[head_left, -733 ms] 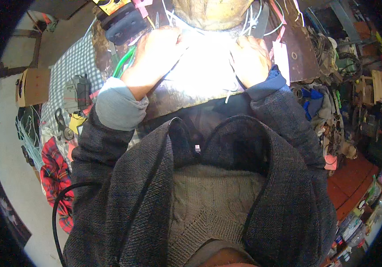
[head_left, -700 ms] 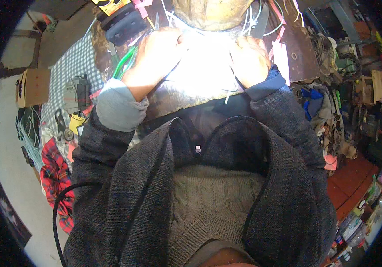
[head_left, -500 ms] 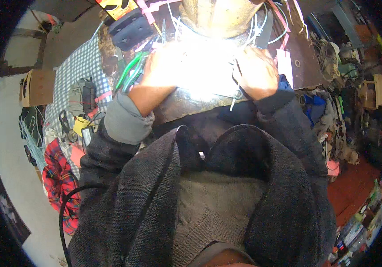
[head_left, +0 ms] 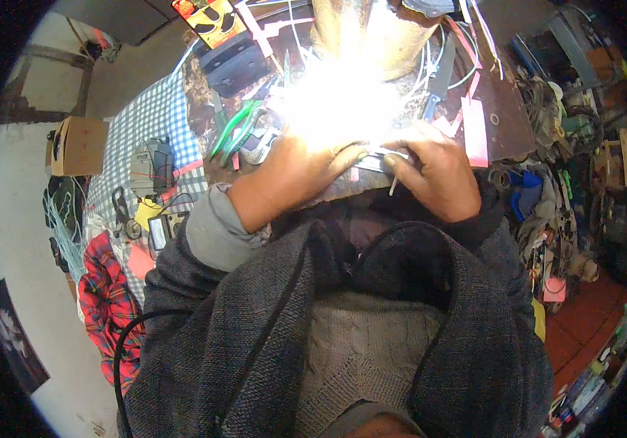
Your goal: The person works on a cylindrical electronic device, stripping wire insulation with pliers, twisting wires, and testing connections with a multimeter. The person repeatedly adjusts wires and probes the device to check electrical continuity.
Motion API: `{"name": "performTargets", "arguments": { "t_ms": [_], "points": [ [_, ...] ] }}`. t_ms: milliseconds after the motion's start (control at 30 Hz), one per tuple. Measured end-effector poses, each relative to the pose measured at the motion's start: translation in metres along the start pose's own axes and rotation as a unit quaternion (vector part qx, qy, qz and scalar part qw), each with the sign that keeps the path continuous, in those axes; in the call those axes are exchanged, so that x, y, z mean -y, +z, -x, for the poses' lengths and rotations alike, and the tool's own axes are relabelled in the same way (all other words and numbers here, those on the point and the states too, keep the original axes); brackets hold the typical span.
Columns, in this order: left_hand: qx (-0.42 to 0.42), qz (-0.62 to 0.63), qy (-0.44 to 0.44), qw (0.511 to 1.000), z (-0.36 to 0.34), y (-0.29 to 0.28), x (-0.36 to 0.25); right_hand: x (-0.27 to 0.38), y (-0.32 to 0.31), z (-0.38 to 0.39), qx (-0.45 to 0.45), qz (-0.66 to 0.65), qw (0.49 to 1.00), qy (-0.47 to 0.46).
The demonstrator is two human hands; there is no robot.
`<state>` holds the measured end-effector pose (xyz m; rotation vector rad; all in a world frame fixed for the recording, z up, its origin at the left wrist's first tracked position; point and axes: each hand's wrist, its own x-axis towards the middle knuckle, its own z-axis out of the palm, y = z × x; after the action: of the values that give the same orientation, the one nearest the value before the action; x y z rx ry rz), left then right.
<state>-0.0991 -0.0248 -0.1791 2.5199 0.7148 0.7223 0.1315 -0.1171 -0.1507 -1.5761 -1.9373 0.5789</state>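
Note:
Both hands meet over the near edge of the work surface, under strong white glare. My left hand (head_left: 302, 164) is closed, thumb pressed on one end of a thin pale strip (head_left: 375, 163); its kind is not clear. My right hand (head_left: 441, 171) pinches the other end, fingers curled, and a narrow white tip (head_left: 394, 184) sticks out below its thumb. The glare hides the fingertips of my left hand. Green-handled pliers (head_left: 232, 133) lie left of my left hand. Beyond my right hand rests a knife (head_left: 439, 84) with a blue handle.
A yellowish rounded block (head_left: 401, 40) stands at the far side of the surface. Pink strips (head_left: 475, 131) lie at the right, a dark holed block (head_left: 235, 67) at the far left. Further left, a grey device (head_left: 151, 166) sits on checked cloth (head_left: 120, 139). Clutter lines the right side.
Both hands have come nearer to me and closer together, now pinching the pale strip. The view has shifted slightly, and the glare covers less of the near edge.

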Motion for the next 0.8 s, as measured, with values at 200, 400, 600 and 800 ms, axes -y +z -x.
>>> {"name": "performTargets", "arguments": {
  "t_ms": [200, 400, 600, 800],
  "points": [
    [0.026, 0.039, -0.028, 0.999, 0.009, -0.005, -0.011, -0.002, 0.006, 0.013, -0.016, 0.002, 0.999, -0.048],
    [0.005, 0.107, -0.123, 0.987, 0.018, -0.011, 0.003, -0.01, 0.008, 0.013, -0.097, 0.025, 0.994, -0.049],
    [0.004, 0.254, -0.255, 0.933, 0.02, -0.001, -0.015, -0.01, 0.008, 0.017, -0.116, 0.014, 0.993, -0.022],
    [0.057, 0.294, -0.241, 0.923, 0.01, -0.004, -0.035, 0.001, 0.009, 0.018, -0.061, -0.034, 0.996, -0.047]
  ]
}}
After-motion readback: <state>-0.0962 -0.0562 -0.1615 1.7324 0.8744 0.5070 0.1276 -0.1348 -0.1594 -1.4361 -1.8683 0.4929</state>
